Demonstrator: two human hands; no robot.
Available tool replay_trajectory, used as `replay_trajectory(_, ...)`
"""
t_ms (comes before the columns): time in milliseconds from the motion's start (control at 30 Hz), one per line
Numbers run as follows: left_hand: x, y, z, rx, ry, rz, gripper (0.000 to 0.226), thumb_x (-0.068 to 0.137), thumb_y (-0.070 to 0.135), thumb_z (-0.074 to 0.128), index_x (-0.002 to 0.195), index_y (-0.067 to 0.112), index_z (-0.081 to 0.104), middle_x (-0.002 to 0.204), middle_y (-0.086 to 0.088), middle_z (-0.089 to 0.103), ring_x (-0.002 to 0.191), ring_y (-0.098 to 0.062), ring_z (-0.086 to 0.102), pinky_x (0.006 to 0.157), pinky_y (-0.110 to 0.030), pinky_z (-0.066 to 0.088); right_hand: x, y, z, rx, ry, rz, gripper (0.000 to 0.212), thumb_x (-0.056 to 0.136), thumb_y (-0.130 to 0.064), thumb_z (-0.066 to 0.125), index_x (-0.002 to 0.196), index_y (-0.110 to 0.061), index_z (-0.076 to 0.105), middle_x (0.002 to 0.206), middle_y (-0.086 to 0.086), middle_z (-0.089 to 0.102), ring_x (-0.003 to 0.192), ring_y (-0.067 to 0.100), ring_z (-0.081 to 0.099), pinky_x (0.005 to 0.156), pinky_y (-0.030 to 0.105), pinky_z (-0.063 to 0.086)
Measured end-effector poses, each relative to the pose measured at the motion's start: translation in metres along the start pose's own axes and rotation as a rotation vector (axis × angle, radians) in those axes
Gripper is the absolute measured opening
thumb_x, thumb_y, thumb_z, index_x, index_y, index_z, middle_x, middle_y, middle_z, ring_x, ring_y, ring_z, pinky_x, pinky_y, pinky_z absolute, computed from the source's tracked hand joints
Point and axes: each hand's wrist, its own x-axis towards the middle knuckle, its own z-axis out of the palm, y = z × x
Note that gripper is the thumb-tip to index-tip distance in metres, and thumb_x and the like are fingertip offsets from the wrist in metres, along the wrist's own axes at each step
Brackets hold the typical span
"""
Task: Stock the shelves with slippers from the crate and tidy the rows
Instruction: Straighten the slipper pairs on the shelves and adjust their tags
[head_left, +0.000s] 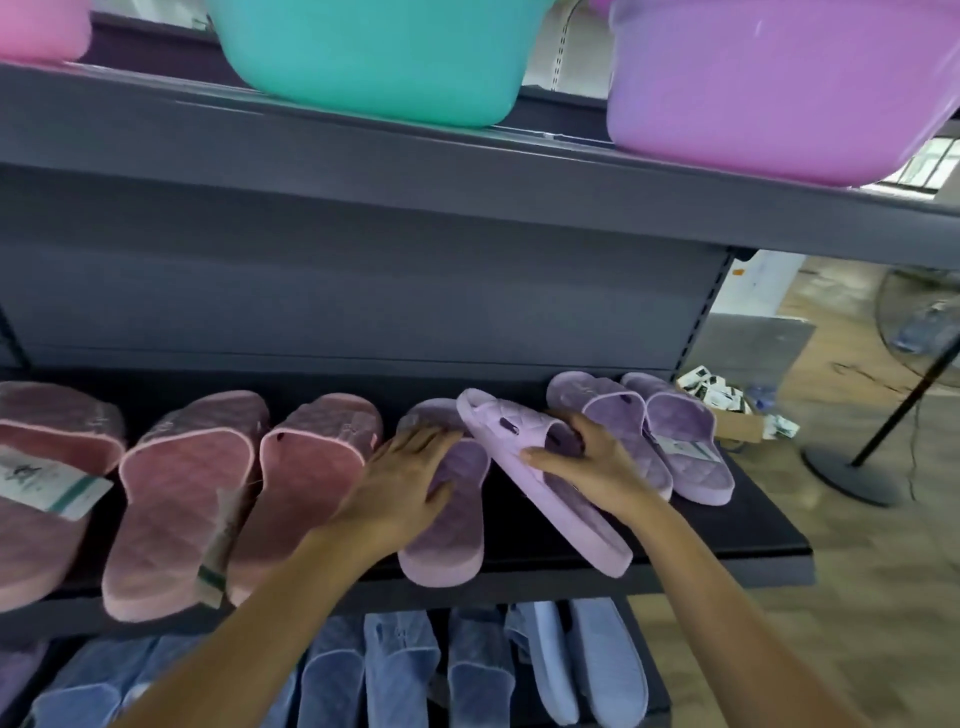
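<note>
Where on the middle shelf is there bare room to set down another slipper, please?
Bare shelf shows at the front right corner, before the end purple pair, and in a narrow wedge between the tilted lilac slipper the right hand grips and the purple slipper under the left hand. The pink slippers sit crowded.

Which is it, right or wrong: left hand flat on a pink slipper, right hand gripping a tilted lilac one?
Wrong colour. The head view shows the left hand flat on a purple slipper, not pink; the pink slippers lie further left. The right hand does grip the tilted lilac slipper.
</note>
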Motion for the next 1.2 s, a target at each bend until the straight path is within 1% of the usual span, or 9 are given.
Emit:
replay_trajectory(100, 0.0, -0.002, -0.001, -0.003, 0.018, 0.011, 0.056, 0.091, 0.022, 0.051, 0.143, 0.023, 0.03, 0.15, 0.003, 0.03, 0.139, -0.015, 0.026, 0.111, -0.028, 0.022, -0.005, -0.002, 0.002, -0.17, 0.157, 0.032, 0.068, 0.069, -0.051, 0.072, 0.128, -0.029, 0.046, 0.121, -0.002, 0.055, 0.109, 0.019, 0.053, 0.084, 0.029, 0.041)
replay_trajectory(200, 0.0, -0.004, -0.001, -0.01, 0.036, 0.021, 0.056, 0.091, 0.023, 0.052, 0.143, 0.024, 0.03, 0.149, 0.003, 0.032, 0.137, -0.016, 0.03, 0.11, -0.029, 0.024, -0.004, -0.005, 0.005, -0.364, 0.263, 0.105, 0.08, 0.067, -0.062, 0.067, 0.133, -0.027, 0.039, 0.129, 0.009, 0.047, 0.116, 0.03, 0.05, 0.092, 0.039, 0.044)
replay_trajectory(433, -0.001, -0.003, 0.0, -0.024, 0.083, 0.031, 0.055, 0.091, 0.025, 0.052, 0.143, 0.022, 0.033, 0.147, 0.001, 0.035, 0.136, -0.018, 0.031, 0.11, -0.029, 0.024, 0.006, -0.014, 0.035, -0.545, 0.267, 0.214, 0.097, 0.068, -0.073, 0.058, 0.141, -0.016, 0.029, 0.137, 0.019, 0.034, 0.126, 0.037, 0.035, 0.097, 0.042, 0.037)
replay_trajectory(667, -0.001, -0.002, 0.009, -0.016, 0.133, -0.008, 0.055, 0.087, 0.021, 0.059, 0.138, 0.015, 0.04, 0.141, -0.005, 0.043, 0.131, -0.026, 0.038, 0.107, -0.036, 0.028, 0.001, -0.002, 0.032, -0.439, 0.236, 0.054, 0.062, 0.083, -0.057, 0.055, 0.135, -0.025, 0.045, 0.123, 0.014, 0.045, 0.113, 0.035, 0.05, 0.089, 0.039, 0.045)
replay_trajectory(767, -0.002, 0.005, 0.015, -0.022, 0.134, -0.068, 0.06, 0.088, 0.024, 0.058, 0.141, 0.013, 0.035, 0.146, -0.007, 0.035, 0.137, -0.027, 0.03, 0.112, -0.035, 0.018, -0.005, 0.007, 0.025, -0.345, 0.231, -0.025, 0.055, 0.087, -0.047, 0.057, 0.135, -0.025, 0.045, 0.126, 0.009, 0.044, 0.111, 0.031, 0.053, 0.089, 0.035, 0.045)
replay_trajectory(833, -0.003, 0.008, 0.021, 0.035, 0.152, -0.079, 0.06, 0.084, 0.026, 0.061, 0.138, 0.006, 0.041, 0.142, -0.014, 0.042, 0.132, -0.033, 0.038, 0.11, -0.04, 0.023, -0.013, 0.012, 0.025, -0.309, 0.177, -0.102, 0.067, 0.083, -0.052, 0.059, 0.14, -0.023, 0.039, 0.135, 0.007, 0.039, 0.121, 0.028, 0.047, 0.093, 0.035, 0.043)
replay_trajectory(967, 0.001, 0.008, 0.032, 0.125, 0.151, -0.124, 0.074, 0.063, 0.025, 0.082, 0.126, -0.002, 0.053, 0.124, -0.022, 0.057, 0.112, -0.042, 0.056, 0.093, -0.052, 0.041, -0.02, 0.022, 0.036, -0.29, 0.046, -0.175, 0.124, 0.051, -0.09, 0.04, 0.149, -0.02, 0.011, 0.156, 0.005, 0.012, 0.143, 0.02, 0.012, 0.11, 0.039, 0.03)
replay_trajectory(1100, 0.002, 0.01, 0.034, 0.147, 0.143, -0.156, 0.077, 0.068, 0.024, 0.08, 0.132, -0.001, 0.046, 0.132, -0.022, 0.051, 0.12, -0.043, 0.049, 0.1, -0.052, 0.036, -0.016, 0.023, 0.037, -0.36, 0.031, -0.168, 0.111, 0.07, -0.066, 0.06, 0.149, -0.018, -0.002, 0.157, 0.009, -0.001, 0.145, 0.022, 0.003, 0.109, 0.04, 0.033)
replay_trajectory(1200, 0.008, 0.008, 0.036, 0.194, 0.127, -0.196, 0.07, 0.068, 0.026, 0.079, 0.126, -0.004, 0.052, 0.127, -0.023, 0.055, 0.115, -0.042, 0.054, 0.097, -0.051, 0.038, -0.006, 0.024, 0.033, -0.455, -0.002, -0.155, 0.105, 0.08, -0.056, 0.06, 0.148, -0.017, -0.01, 0.157, 0.01, -0.01, 0.145, 0.024, -0.002, 0.109, 0.038, 0.032)
